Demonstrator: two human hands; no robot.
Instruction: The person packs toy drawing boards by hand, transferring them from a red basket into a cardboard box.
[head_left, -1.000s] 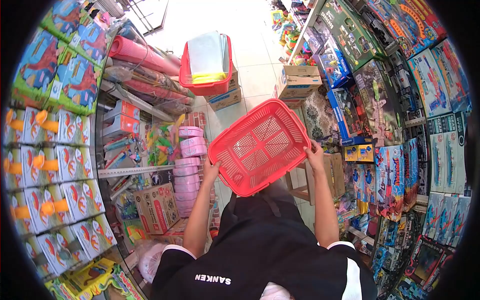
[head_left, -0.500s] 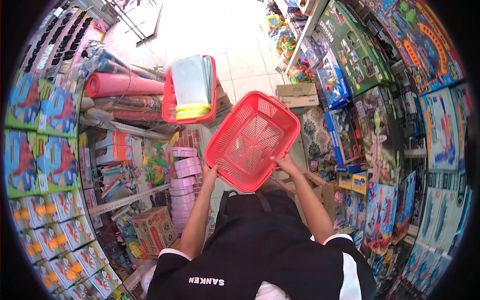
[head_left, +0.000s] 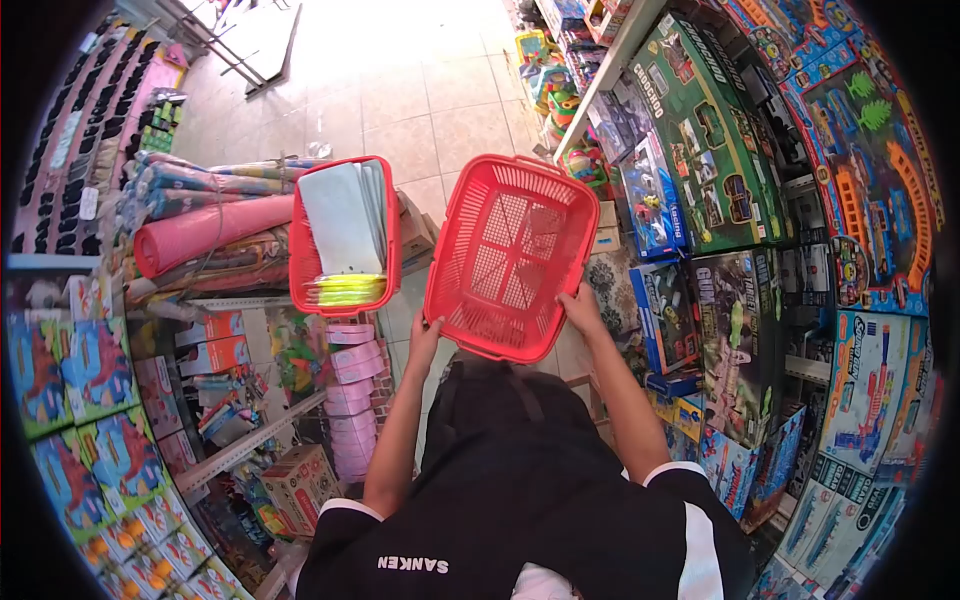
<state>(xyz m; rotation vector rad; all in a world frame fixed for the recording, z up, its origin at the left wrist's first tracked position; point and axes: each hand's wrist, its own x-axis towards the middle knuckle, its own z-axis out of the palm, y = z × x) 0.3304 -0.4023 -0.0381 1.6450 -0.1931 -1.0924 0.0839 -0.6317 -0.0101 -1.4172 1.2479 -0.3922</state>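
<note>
Between my two hands is a red plastic basket [head_left: 510,262] with slotted walls and a lattice bottom, tilted so its bare inside faces me. My left hand [head_left: 426,332] grips the near left corner of its rim. The near right side is held by my right hand [head_left: 582,308], fingers closed on the edge. Just left of it stands a second red basket [head_left: 297,262]. Inside that one are pale grey-blue flat sheets [head_left: 343,215] and bright yellow packets [head_left: 346,289].
Rolled mats, one of them pink [head_left: 200,238], lie at the left. Shelves of boxed toys, including a green train box [head_left: 705,130], line the right side. A cardboard box [head_left: 412,228] sits behind the second basket. Pink rolls [head_left: 352,395] are stacked near my left arm.
The held basket has turned slightly and become more upright in view, both hands still on its rim. The surroundings have shifted with the camera; the filled basket appears lower and further left.
</note>
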